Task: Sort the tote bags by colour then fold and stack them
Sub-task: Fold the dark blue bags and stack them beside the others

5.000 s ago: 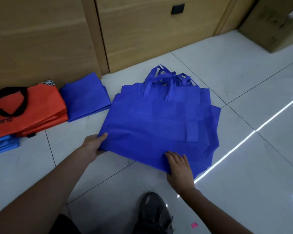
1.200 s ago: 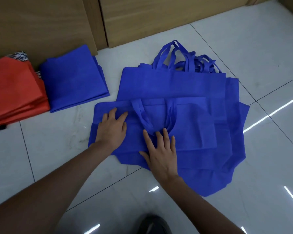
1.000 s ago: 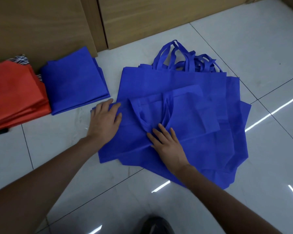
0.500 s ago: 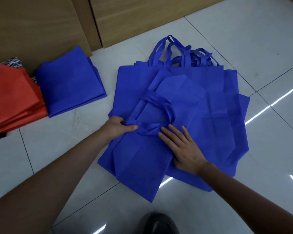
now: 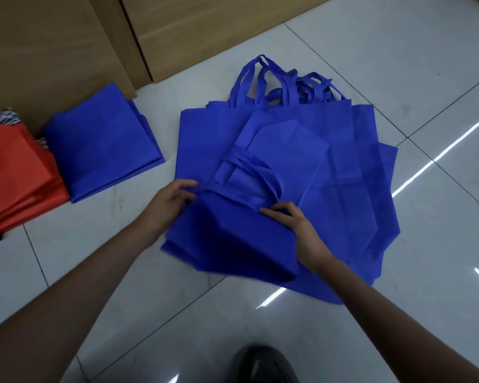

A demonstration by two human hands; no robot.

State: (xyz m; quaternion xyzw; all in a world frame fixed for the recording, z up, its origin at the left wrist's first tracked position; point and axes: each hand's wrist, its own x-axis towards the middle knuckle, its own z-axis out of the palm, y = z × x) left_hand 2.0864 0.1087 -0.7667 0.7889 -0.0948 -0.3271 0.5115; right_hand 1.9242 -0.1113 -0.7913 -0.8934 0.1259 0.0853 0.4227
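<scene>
A half-folded blue tote bag (image 5: 241, 239) lies diagonally on top of a spread pile of flat blue tote bags (image 5: 354, 175) on the floor. Its handles (image 5: 260, 178) are tucked across its middle. My left hand (image 5: 169, 201) pinches the bag's left fold edge. My right hand (image 5: 299, 230) grips the right side of the near flap, which is lifted off the floor. A stack of folded blue bags (image 5: 100, 142) sits to the left. Beside it lies a stack of folded orange bags (image 5: 14, 175).
A wooden cabinet front (image 5: 67, 37) runs along the back, close behind both stacks. The floor is glossy white tile (image 5: 398, 64) with light reflections. My dark shoe (image 5: 266, 366) shows at the bottom edge, below the bags.
The top bag was folded in half with its handles tucked in, then turned diagonal. Both hands moved from pressing flat to gripping its edges, and the near flap is rising.
</scene>
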